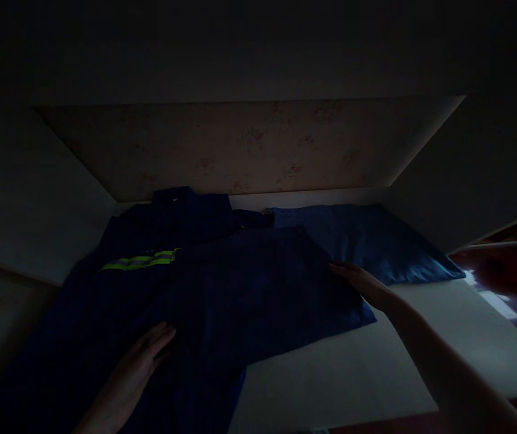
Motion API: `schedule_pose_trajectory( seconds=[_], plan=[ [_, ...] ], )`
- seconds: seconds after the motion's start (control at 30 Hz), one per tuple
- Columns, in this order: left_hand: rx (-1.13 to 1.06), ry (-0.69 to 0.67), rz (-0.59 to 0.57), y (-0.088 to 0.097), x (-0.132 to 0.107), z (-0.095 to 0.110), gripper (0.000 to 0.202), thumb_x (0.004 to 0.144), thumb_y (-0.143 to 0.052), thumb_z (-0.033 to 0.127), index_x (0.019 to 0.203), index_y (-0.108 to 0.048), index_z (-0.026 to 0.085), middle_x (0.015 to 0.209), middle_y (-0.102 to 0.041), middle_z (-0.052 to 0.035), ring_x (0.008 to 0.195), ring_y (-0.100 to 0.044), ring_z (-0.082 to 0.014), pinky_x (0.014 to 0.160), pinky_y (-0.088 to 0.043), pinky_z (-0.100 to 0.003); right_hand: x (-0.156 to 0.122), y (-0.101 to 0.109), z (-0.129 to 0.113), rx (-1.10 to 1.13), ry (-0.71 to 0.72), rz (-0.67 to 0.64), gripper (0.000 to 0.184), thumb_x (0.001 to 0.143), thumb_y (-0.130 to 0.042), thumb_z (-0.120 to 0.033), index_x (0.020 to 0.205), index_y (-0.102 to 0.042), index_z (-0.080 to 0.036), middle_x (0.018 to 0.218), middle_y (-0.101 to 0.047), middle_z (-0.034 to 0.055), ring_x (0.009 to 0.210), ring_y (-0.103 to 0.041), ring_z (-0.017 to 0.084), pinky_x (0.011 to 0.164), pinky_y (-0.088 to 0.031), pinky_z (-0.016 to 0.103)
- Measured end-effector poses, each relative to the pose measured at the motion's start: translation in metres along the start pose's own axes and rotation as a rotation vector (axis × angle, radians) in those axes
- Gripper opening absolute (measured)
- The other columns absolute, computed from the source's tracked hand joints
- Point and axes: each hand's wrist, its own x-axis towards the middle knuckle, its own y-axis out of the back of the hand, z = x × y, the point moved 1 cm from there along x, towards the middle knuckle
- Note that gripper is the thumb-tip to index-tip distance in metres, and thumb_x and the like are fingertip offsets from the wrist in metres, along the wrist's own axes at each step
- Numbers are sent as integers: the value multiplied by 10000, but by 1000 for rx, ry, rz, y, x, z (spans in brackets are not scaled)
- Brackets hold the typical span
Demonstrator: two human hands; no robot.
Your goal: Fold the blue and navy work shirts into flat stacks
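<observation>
A dark navy work jacket (pixel 222 289) with a yellow-green reflective stripe (pixel 138 261) lies spread on a pale surface (pixel 331 374) in dim light. My left hand (pixel 143 355) lies flat on the lower part of the jacket, fingers stretched out. My right hand (pixel 364 284) rests open on the jacket's right edge, fingers extended toward the left. A second blue folded cloth (pixel 367 241) lies behind and to the right of my right hand.
A wall panel with a faint floral pattern (pixel 249 150) stands behind the surface. Pale side walls close in at left and right. A reddish-brown floor (pixel 511 289) shows at the right edge.
</observation>
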Motion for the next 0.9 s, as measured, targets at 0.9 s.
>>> schedule_pose_trajectory(
  seconds=[0.9],
  plan=[
    [144,-90,-180,-150,14,47,536,739,-787,339,1239,-637,216,1259,-712,-102,1159,-670,-306,1056,-488,-482,6,34,-6,195,167,37,438,806,-720,-339,1236,-675,-273,1122,-759,49,1024,-721,300,897,-613,431]
  ],
)
